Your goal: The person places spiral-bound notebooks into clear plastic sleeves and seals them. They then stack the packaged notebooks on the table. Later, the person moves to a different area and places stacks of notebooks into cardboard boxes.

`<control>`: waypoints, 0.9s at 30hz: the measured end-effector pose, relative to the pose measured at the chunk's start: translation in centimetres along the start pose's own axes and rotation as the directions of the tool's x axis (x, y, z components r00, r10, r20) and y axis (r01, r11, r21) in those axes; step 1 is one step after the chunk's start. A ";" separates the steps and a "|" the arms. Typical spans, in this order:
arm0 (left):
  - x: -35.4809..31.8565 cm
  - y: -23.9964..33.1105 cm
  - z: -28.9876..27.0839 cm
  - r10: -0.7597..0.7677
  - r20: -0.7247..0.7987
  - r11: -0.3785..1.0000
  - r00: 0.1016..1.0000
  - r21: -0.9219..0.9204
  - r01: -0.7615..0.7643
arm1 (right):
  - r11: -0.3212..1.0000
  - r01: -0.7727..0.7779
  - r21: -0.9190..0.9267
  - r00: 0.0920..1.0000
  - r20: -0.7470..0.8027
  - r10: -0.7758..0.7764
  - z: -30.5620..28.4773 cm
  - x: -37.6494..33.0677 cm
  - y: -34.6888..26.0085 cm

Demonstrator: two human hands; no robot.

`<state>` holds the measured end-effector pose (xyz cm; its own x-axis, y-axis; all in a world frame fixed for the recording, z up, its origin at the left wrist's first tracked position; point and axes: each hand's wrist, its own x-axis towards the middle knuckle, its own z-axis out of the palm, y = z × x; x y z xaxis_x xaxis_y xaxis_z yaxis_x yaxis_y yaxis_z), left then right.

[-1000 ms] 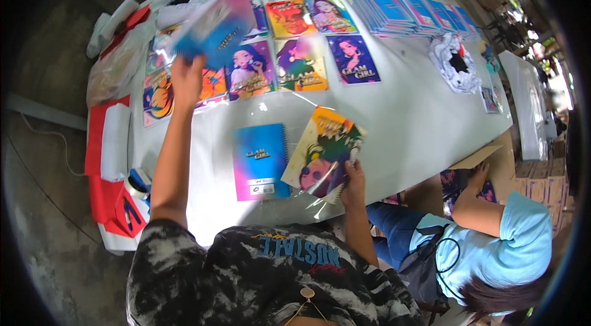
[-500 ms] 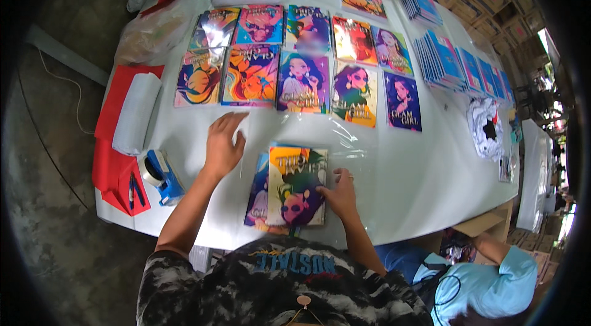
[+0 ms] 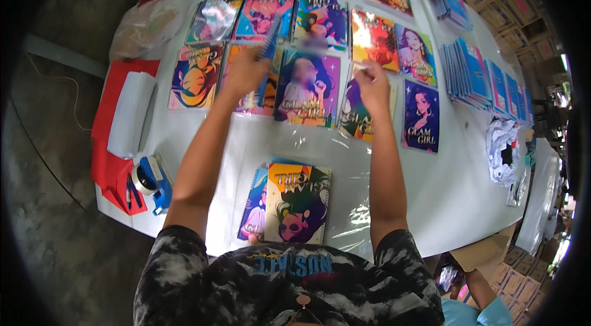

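Both my arms reach far forward over the white table (image 3: pixel 431 203). My left hand (image 3: pixel 245 72) is closed on a spiral-bound notebook (image 3: pixel 269 40) with a blue edge, tilted up above the rows of colourful notebooks. My right hand (image 3: pixel 372 84) lies on a purple-and-green notebook (image 3: pixel 352 118) in the near row, fingers curled at its top edge; the hand is blurred, so its grip is unclear. Close to my body lie two notebooks: a yellow-and-green one (image 3: pixel 298 203) overlapping a blue one (image 3: pixel 254 206), on a clear plastic sheet (image 3: pixel 345 153).
Two rows of cartoon-cover notebooks (image 3: pixel 320 18) fill the far half. Fanned blue notebooks (image 3: pixel 474 70) lie on the right, crumpled plastic bags (image 3: pixel 502 150) beyond. A blue tape dispenser (image 3: pixel 151 181), white roll (image 3: pixel 129 113) and red cloth (image 3: pixel 111 169) sit left. Another person (image 3: pixel 477 304) is lower right.
Both hands have left the near stack and moved forward to the notebook rows. The left hand now grips a notebook; the yellow-and-green one lies released on the blue one.
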<state>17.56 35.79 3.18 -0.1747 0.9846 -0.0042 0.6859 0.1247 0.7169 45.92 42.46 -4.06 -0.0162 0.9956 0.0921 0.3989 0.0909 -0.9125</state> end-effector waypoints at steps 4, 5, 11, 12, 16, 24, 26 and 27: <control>-12.5 -0.6 -2.3 0.528 -0.276 0.726 0.803 -0.344 -0.595 | 0.998 0.006 0.068 0.999 -0.044 -0.003 -2.0 0.0 0.1; -15.7 -2.2 -2.0 0.529 -0.014 0.814 0.849 -0.274 -0.512 | 0.998 -0.007 0.057 0.998 -0.064 0.010 -3.0 0.5 0.8; -23.3 -6.4 0.4 0.487 0.477 0.704 0.732 0.283 -0.652 | 0.983 0.032 -0.179 0.998 -0.046 -0.041 -2.9 4.7 1.2; -20.9 -5.9 -0.5 0.461 0.410 0.693 0.787 0.387 -0.608 | 0.977 0.068 -0.201 0.997 -0.025 -0.074 -2.2 5.4 1.4; -6.6 -9.4 -4.1 0.255 -0.242 0.945 0.936 0.268 -0.188 | 0.904 0.151 -0.400 0.988 0.084 -0.128 4.9 9.7 -1.7; 0.9 -12.9 -3.6 -0.309 -0.133 0.735 0.942 0.595 0.326 | 0.613 -0.252 -0.748 0.944 -0.052 0.325 12.0 12.1 -3.3; 0.1 -13.1 -3.9 -0.272 -0.151 0.746 0.950 0.591 0.307 | 0.630 -0.289 -0.721 0.917 -0.019 0.399 11.9 12.8 -3.0; 0.2 -12.8 -4.5 -0.286 -0.131 0.738 0.949 0.602 0.305 | 0.683 -0.304 -0.664 0.904 0.025 0.427 11.8 13.7 -2.0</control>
<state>5.57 33.87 -2.89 -0.4544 0.8830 -0.1178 0.8780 0.4663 0.1086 34.04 56.18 -5.64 0.1327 0.9392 -0.3168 0.8861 -0.2556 -0.3867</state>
